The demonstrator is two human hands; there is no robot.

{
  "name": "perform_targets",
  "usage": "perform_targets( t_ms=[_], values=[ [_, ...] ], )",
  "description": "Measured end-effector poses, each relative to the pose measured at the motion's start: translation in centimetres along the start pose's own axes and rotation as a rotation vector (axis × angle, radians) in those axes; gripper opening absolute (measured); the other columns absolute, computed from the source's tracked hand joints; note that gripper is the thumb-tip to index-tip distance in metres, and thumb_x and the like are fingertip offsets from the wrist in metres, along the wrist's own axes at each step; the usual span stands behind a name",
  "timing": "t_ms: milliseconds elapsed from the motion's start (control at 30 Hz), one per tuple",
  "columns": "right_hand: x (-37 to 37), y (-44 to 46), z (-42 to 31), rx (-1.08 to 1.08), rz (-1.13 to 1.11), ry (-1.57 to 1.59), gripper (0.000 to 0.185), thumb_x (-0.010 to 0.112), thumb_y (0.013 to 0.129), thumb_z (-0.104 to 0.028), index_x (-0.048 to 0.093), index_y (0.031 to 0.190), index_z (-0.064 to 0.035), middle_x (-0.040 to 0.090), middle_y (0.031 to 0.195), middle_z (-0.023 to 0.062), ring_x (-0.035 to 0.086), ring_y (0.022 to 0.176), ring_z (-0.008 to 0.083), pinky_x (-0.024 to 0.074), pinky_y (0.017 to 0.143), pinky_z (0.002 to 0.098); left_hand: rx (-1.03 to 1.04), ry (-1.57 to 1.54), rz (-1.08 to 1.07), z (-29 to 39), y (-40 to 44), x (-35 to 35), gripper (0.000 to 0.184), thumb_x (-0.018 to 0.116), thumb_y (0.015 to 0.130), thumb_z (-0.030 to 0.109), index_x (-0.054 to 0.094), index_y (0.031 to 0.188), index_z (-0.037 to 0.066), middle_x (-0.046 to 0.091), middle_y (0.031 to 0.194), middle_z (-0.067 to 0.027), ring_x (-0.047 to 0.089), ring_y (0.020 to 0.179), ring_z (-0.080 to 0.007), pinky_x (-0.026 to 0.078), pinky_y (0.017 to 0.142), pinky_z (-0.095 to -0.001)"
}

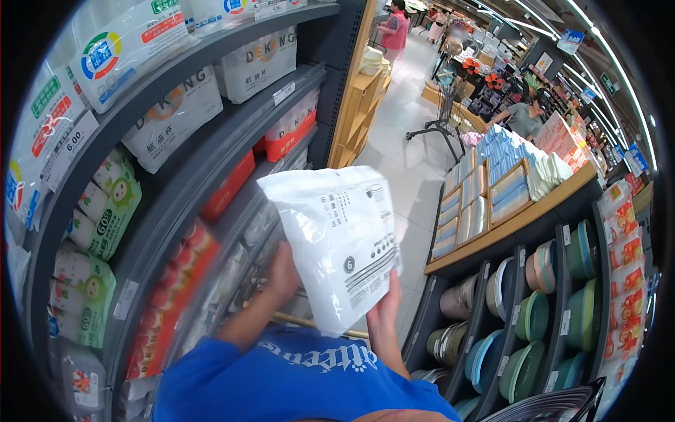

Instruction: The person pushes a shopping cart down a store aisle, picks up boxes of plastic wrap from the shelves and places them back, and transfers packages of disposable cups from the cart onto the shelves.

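A white plastic package [337, 246] with small dark print and a circled 6 is held up in front of my blue shirt, slightly tilted. My right hand [384, 302] grips its lower right edge. Beside its left edge is my left hand [283, 273], partly blurred and partly behind the package; whether its fingers hold the package is hidden. To the left, shelves [204, 151] carry white DEKANG packs [256, 63].
Green-and-white packs [112, 204] and red packs [169, 302] fill the lower left shelves. On the right, a rack [436, 309] holds colored basins [532, 316], with folded towels [510, 158] behind. Down the aisle are a cart [443, 119], a person in gray [524, 116] and a person in pink [395, 35].
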State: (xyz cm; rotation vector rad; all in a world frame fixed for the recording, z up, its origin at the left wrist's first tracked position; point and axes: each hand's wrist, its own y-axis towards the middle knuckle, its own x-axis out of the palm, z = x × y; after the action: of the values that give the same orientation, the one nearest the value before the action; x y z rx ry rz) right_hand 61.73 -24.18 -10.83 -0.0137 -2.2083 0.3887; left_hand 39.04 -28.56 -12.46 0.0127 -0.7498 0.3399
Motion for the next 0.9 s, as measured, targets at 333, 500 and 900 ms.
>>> perform_targets(
  t_ms=[333,500,900],
  values=[
    [2.6,-1.8,-1.3,-0.621,-0.198,-0.288,0.060,0.055,0.102,-0.020,0.025,0.149,-0.0001,0.044,0.144,0.0178,0.047,0.132,0.0265,0.0394,0.110,0.0424,0.117,-0.100,0.068,2.3,-2.8,3.0,0.060,0.060,0.091,0.019,0.038,0.145,0.002,0.056,0.132,-0.0185,0.056,0.124,-0.0313,0.048,0.102,-0.0457],
    [-0.4,-0.6,-1.8,-0.452,-0.218,-0.302,0.053,0.047,0.105,-0.030,0.037,0.146,0.0028,0.045,0.144,0.0177,0.050,0.129,0.0250,0.0440,0.105,0.0428,0.111,-0.269,0.079,5.0,-2.0,2.6,0.063,0.057,0.091,0.026,0.040,0.144,-0.003,0.056,0.134,-0.0223,0.056,0.123,-0.0347,0.046,0.105,-0.0459],
    [-0.9,-0.6,0.2,-1.497,-0.304,-1.377,0.079,0.079,0.079,-0.009,0.035,0.145,-0.0068,0.030,0.147,0.0260,0.031,0.140,0.0459,0.0287,0.114,0.0608,0.154,-0.310,0.090,6.7,-1.6,3.2,0.066,0.050,0.096,0.039,0.039,0.145,-0.004,0.053,0.138,-0.0231,0.054,0.125,-0.0358,0.043,0.108,-0.0453]
  ],
)
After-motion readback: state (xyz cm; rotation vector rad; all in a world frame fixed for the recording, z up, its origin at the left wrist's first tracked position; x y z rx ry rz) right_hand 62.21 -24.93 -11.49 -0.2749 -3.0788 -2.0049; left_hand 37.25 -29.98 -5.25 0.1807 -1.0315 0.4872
